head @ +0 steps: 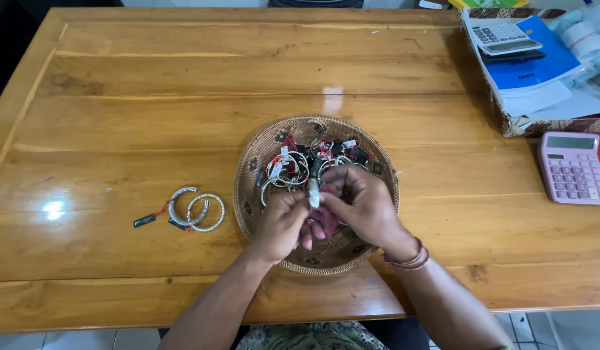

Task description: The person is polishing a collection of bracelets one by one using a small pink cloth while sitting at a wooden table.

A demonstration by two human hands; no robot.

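Pinching one silver bangle (pixel 313 192) between left hand (pixel 282 223) and right hand (pixel 363 206), dark cloth mostly hidden beneath fingers, over woven tray (pixel 251 194) of tangled tagged bangles, tabletop (pixel 183 78).

Over a round woven tray (pixel 254 194) on the wooden counter (pixel 183 78), both hands meet. The left hand (pixel 280 223) and the right hand (pixel 361 204) pinch a silver bangle (pixel 313 192) between their fingertips, together with what seems to be a dark reddish cloth (pixel 324 220), though it is mostly hidden. Behind them the tray holds a heap of silver bangles with red and black tags (pixel 306 162). Two tagged bangles (pixel 196 209) lie on the counter well left of the tray. A pink calculator (pixel 572 168) sits at the right edge, near a box of papers (pixel 533 71).
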